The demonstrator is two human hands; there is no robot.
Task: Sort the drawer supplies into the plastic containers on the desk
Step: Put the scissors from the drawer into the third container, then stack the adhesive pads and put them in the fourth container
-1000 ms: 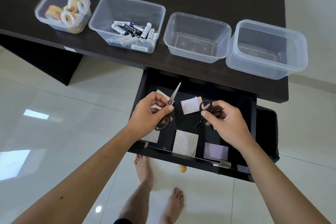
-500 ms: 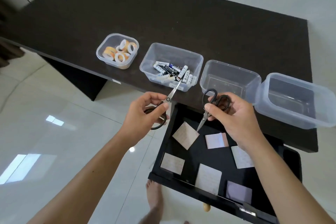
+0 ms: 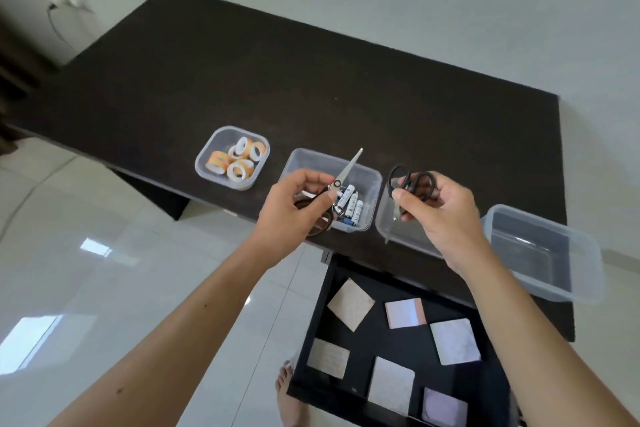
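The left hand (image 3: 294, 215) pinches a pair of steel-bladed scissors (image 3: 341, 177) at the pivot, slim blades pointing up and far-right, above the clear plastic battery container (image 3: 367, 177). The right hand (image 3: 440, 215) has its fingers (image 3: 403, 199) curled round black-handled scissors (image 3: 412, 184), loops up and tip down, over the empty third container (image 3: 384, 222). On the dark matte table (image 3: 311, 80), the rounded tub (image 3: 207, 163) at the left holds tape rolls (image 3: 239, 166); a clear rectangular container (image 3: 588, 253) sits at the right. Square note pads (image 3: 351, 303) lie in the open black drawer (image 3: 311, 333).

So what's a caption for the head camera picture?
Each hand holds scissors above the containers.
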